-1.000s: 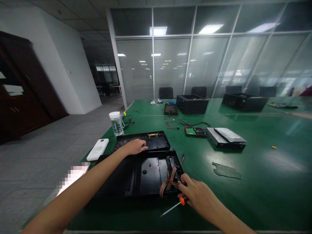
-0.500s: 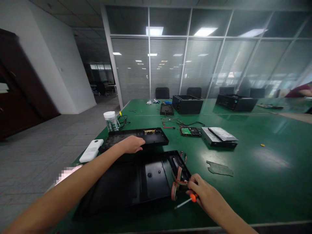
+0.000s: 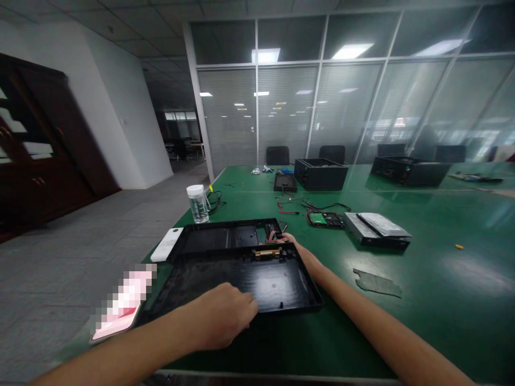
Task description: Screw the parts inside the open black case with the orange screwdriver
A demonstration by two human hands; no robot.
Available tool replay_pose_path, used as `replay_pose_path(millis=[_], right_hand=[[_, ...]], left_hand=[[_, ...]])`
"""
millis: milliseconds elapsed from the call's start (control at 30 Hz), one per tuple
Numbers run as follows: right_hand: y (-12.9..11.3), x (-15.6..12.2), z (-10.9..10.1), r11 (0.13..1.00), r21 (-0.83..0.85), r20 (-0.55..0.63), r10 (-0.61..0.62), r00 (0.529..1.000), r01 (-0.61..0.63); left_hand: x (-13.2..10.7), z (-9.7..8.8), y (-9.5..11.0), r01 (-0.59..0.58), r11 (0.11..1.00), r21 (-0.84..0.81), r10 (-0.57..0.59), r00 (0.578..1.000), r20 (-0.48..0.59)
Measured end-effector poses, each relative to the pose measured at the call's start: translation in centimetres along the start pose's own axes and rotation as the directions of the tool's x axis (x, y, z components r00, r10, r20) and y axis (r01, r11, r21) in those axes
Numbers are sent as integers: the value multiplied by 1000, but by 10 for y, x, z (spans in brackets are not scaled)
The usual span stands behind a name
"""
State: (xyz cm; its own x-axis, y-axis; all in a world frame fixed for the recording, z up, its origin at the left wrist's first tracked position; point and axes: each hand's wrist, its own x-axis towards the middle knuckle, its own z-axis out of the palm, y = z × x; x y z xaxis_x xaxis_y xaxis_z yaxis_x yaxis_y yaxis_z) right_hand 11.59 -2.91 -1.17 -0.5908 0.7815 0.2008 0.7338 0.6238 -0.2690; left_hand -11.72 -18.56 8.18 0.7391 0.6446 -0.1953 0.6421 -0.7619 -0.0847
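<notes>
My left hand (image 3: 227,316) is closed on the near edge of a shallow black tray-like panel (image 3: 277,281), which has a gold-coloured connector (image 3: 267,252) along its far side. Beyond it lies a second black panel (image 3: 204,240) with a striped ribbon cable (image 3: 273,236) at its right end. My right hand (image 3: 301,251) reaches round behind the near panel to that end, its fingers closed at the edge by the cable. The near panel partly covers the far one and the hand. No screwdriver shows in the right hand from this angle.
A white power bank (image 3: 167,245) touches the panels' left side; a phone (image 3: 120,321) lies nearer. Behind stand a clear bottle (image 3: 198,206) and black computer cases (image 3: 321,176). To the right are a circuit board (image 3: 325,219), a metal drive (image 3: 376,231) and a dark flat piece (image 3: 377,283).
The panels have swapped places: my left hand brought the gold-connector panel nearer, while my right hand moved the ribbon-cable panel away. The orange-handled screwdriver, earlier in my right hand, is out of sight.
</notes>
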Motion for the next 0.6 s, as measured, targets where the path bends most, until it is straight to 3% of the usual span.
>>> replay_pose_path(millis=[100, 233, 333, 467, 533, 600], right_hand=[[32, -6, 1, 975, -216, -66, -77, 995, 62], [82, -18, -2, 894, -440, -105, 45, 993, -87], [110, -25, -4, 882, -423, -114, 175, 978, -207], [130, -27, -1, 928, -320, -102, 167, 981, -191], [134, -26, 1, 948, -272, -109, 141, 984, -166], [135, -25, 1, 961, -226, -139, 129, 982, -158]], left_hand=[[7, 18, -5, 16, 1000, 24, -17, 999, 27], [23, 39, -17, 51, 999, 12, -52, 996, 71], [36, 45, -30, 121, 993, 17, -122, 981, 150], [59, 34, -59, 231, 971, -64, -204, 938, 281], [77, 29, -75, 203, 959, -196, -156, 960, 232], [100, 31, -89, 108, 967, -231, -108, 994, 15]])
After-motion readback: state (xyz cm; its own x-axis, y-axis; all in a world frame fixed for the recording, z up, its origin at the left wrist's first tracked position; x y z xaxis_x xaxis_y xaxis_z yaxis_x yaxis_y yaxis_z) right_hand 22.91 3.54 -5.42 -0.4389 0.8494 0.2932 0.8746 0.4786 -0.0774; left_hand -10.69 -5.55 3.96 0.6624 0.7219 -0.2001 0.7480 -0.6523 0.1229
